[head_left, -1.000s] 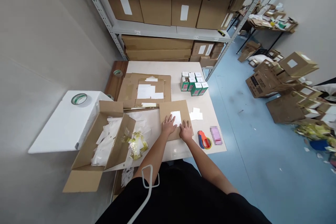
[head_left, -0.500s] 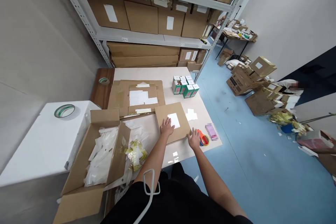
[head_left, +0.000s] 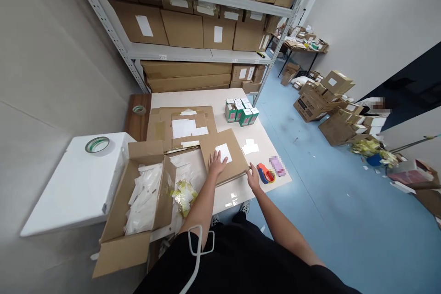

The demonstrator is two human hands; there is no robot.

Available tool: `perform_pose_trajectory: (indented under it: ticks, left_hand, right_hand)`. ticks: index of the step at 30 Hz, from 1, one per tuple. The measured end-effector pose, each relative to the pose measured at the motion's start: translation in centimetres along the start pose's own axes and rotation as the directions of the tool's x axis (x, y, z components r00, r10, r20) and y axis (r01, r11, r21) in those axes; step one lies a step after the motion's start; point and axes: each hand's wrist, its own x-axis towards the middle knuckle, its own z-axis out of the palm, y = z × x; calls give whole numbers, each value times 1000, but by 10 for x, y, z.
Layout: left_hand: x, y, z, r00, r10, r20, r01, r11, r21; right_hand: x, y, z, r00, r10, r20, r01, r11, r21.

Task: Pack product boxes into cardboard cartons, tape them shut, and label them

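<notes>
A flat cardboard box (head_left: 233, 168) lies at an angle on the white table, a white label (head_left: 224, 152) stuck on its top. My left hand (head_left: 216, 164) rests flat on the box with fingers spread, partly over the label's left side. At the near right corner, my right hand (head_left: 253, 177) has its fingers and thumb at the box's edge, gripping it. Right beside that hand is an orange and blue tape dispenser (head_left: 265, 172). White paper labels (head_left: 250, 147) lie beyond the box's right side.
Flattened cardboard (head_left: 160, 131) lies behind the box; small green-and-white boxes (head_left: 245, 118) stand at the back right. An open carton (head_left: 161, 211) of white packets and crumpled yellow tape (head_left: 185, 195) are at left. Metal shelving (head_left: 203, 55) stands behind the table.
My right hand has moved from the box's top to its near right corner. The box has turned slightly. My left hand stays on top. The camera view has swung to the right.
</notes>
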Motion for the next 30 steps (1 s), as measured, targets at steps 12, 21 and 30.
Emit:
perform_pose_trajectory:
  ticks: [12, 21, 30]
  left_hand:
    - [-51, -54, -43, 975, -72, -212, 7, 956, -293]
    - [-143, -94, -59, 976, 77, -202, -166, 867, -469]
    - [-157, -51, -51, 995, 69, -76, -69, 998, -5]
  right_hand:
    - [-62, -67, 51, 814, -519, 262, 534, 846, 17]
    - [-79, -79, 84, 700, -625, 344, 642, 763, 78]
    - [-48, -60, 75, 894, -262, 363, 368, 892, -263]
